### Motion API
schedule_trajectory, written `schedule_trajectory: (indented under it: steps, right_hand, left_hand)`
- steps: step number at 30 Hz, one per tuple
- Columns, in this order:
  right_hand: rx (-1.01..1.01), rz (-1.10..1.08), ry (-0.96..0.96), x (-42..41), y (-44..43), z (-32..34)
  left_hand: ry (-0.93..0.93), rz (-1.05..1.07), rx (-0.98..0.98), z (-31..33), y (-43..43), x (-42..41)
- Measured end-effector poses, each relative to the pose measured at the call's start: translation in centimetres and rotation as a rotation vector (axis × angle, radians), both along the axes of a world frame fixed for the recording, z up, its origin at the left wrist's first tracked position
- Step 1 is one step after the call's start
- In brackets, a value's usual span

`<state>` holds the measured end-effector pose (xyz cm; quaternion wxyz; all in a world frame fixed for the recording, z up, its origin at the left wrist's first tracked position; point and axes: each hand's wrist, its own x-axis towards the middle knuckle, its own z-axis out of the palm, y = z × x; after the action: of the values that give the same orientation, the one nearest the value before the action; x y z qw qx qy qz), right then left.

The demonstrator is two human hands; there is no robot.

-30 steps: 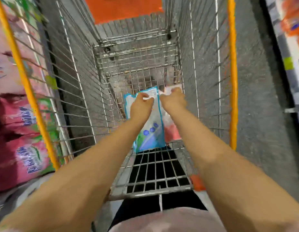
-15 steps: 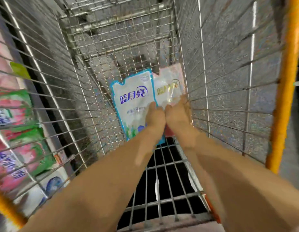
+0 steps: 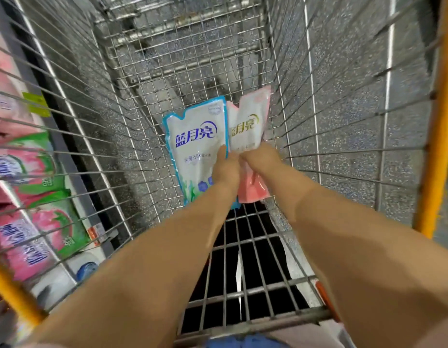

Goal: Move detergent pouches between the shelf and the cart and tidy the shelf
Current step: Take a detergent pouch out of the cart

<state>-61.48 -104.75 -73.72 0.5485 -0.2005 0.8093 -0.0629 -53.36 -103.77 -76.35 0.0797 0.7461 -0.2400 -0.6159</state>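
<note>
**A:** Fingers first. What've they got?

**B:** Left hand (image 3: 226, 169) pinches the blue-edged white plastic detergent pouch (image 3: 196, 146) at its right edge. Thumb's on the front, other fingers hidden behind. Right hand (image 3: 259, 159) is curled round the pink-and-white plastic detergent pouch (image 3: 248, 121) approx. mid-height. Fingertips are tucked under, so can't see how deep that grip goes.

**A:** Pouches vs. the fingers?

**B:** Both run up and away from the fingers, side by side, edges touching or overlapping. They're low inside the silver wire shopping cart (image 3: 167, 59). Resting on the bottom mesh or hanging just above it? Can't tell.

**A:** Progress?

**B:** My guess is somewhere mid-task. Two pouches are in the cart w/ a hand on each. Being set down or picked up, can't say from this. Far left of the fingers, through the wire, the shop shelf (image 3: 54, 136) is packed w/ pink-and-green pouches (image 3: 57, 222). Tidying prob. not done, but that's a judgement.

**A:** Hard to read?

**B:** Shelf is blurred, cut off at the frame edge, labels illegible. Hands and wrists cover the lower parts of both pouches. Right of the fingers there's just the orange cart rail (image 3: 436, 146) and speckled grey floor (image 3: 348, 101).
</note>
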Motion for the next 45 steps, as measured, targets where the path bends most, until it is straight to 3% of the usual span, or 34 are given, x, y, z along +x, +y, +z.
schedule_trajectory:
  steps: [6, 12, 20, 27, 33, 41, 45]
  right_hand:
    - [-0.047, -0.053, 0.03, 0.8, -1.3, 4.0]
    - [-0.214, -0.233, -0.057, 1.6, -2.4, 11.1]
    - [-0.662, -0.185, -0.033, 2.0, -6.7, 23.8]
    - [-1.098, -0.17, -0.145, 1.7, -6.5, 35.5]
    - [-1.37, -0.231, -0.278, -0.2, -3.6, 44.1]
    - [-1.517, 0.212, -0.539, -0.4, 4.5, 51.2]
    - [-1.554, 0.317, -0.671, 1.8, 10.6, 54.1]
  left_hand:
    - [0.252, 0.091, 0.161, 4.7, -1.3, 2.3]
    - [0.429, 0.269, 0.094, 10.0, -4.0, 2.7]
    - [0.724, 0.169, -0.371, 22.9, -10.2, 2.4]
    - [0.622, 0.153, -0.814, 36.1, -11.2, 3.0]
    - [0.452, 0.226, -1.188, 46.6, -6.4, 2.3]
    - [0.127, 0.501, -1.556, 55.0, 6.0, 2.4]
    - [0.03, 0.571, -1.676, 58.8, 13.7, 3.5]
